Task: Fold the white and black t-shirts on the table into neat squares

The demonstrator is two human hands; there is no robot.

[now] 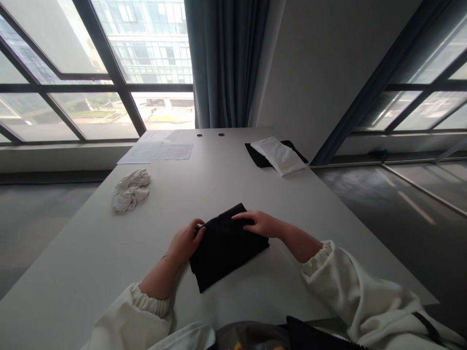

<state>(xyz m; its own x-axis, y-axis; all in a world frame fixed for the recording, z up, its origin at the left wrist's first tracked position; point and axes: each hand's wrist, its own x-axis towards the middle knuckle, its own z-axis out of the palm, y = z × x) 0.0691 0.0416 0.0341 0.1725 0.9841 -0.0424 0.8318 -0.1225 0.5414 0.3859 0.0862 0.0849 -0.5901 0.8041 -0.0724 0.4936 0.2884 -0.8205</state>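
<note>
A folded black cloth (pixel 228 253) lies at a slant on the white table in front of me. At its upper left edge is my left hand (pixel 188 238), its thumb on top and the fingers curled round the edge, closed on the fabric. My right hand (pixel 257 223) rests on the upper right part of the cloth. Its fingers are stretched out over the surface, with the thumb apart from them. Both hands touch the same cloth, one at each side.
On the white table (pixel 204 184), a crumpled off-white cloth (pixel 131 190) lies to the left. Paper sheets (pixel 173 151) are at the back left. A folded white cloth (pixel 279 154) lies over another black cloth (pixel 257 156) at the back right. A blue curtain (pixel 226 63) hangs behind the table.
</note>
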